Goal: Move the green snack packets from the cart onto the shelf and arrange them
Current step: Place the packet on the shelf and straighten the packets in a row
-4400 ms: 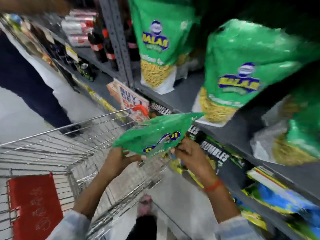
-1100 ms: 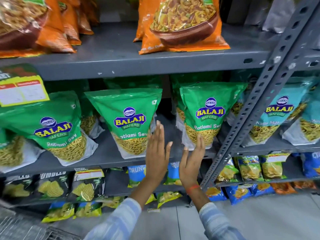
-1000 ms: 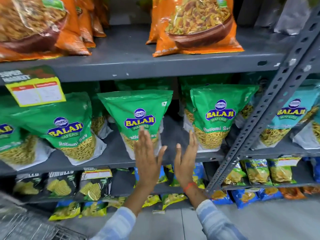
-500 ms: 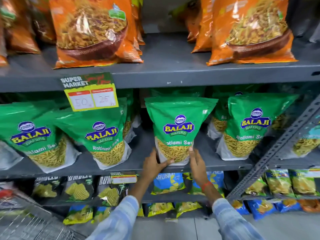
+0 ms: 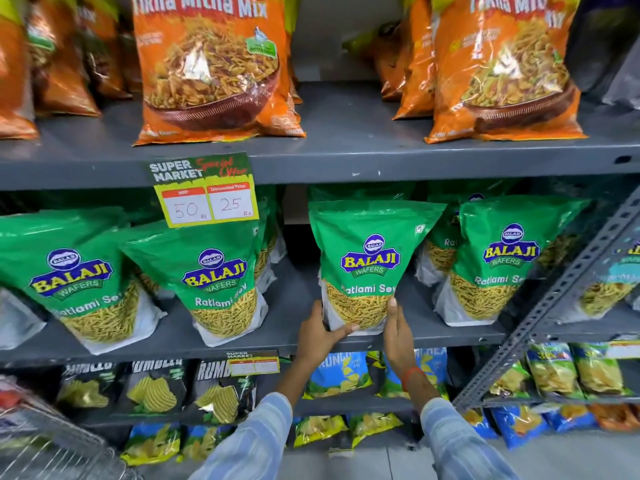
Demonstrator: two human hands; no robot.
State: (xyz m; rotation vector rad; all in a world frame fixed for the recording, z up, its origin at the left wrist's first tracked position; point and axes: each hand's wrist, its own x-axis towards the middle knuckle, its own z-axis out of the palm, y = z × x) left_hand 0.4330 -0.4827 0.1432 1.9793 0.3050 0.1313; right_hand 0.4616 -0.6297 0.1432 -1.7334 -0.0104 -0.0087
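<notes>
Green snack packet (image 5: 370, 268) stands upright on grey middle shelf (image 5: 298, 336), base near the front edge, in the gap between neighbouring green packets (image 5: 221, 282) left and right. Left hand (image 5: 320, 332) cups its lower left corner: thumb laid across the bottom front, other fingers hidden behind the bag. Right hand (image 5: 397, 329) flat against the lower right side, fingers (image 5: 393, 306) pressed together and pointing up (thumb not visible). Packet sits between both palms, touching each. Price tag (image 5: 206, 194) hangs from the shelf above. Wire cart (image 5: 52, 445) at lower left
</notes>
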